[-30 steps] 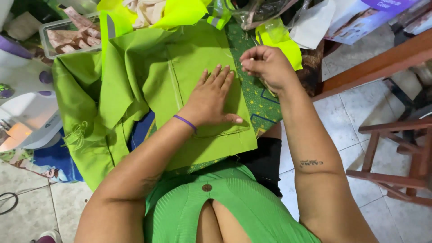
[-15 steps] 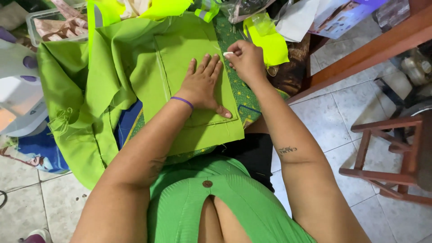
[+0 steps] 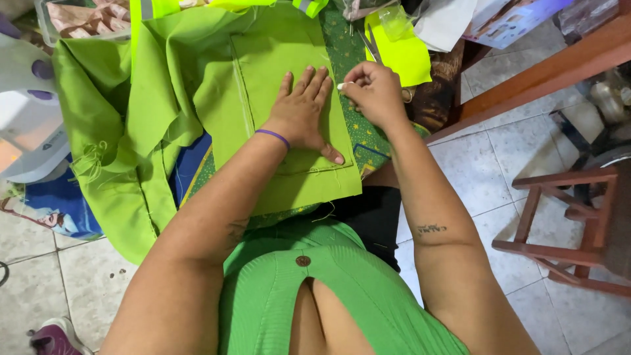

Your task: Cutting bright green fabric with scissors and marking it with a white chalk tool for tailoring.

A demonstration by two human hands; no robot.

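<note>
A lime green garment piece (image 3: 197, 112) with a stitched rectangular pocket outline lies spread over the table and hangs off its near edge. My left hand (image 3: 303, 115) lies flat on it, fingers apart, palm pressing the pocket area; a purple band circles the wrist. My right hand (image 3: 374, 92) hovers at the fabric's right edge, fingers pinched on a small white object, probably a piece of chalk (image 3: 342, 86), its tip touching the cloth's edge.
A dark green patterned cloth (image 3: 355, 125) covers the table under the garment. A neon yellow fabric piece (image 3: 401, 52) lies behind my right hand. A white sewing machine (image 3: 29, 125) stands at left. A wooden stool (image 3: 565, 223) is on the tiled floor at right.
The view has shifted, so the fabric sits lower and more central. My right hand moved from a loose fist beside the cloth to pinching the white object at its edge. The left hand stays flat.
</note>
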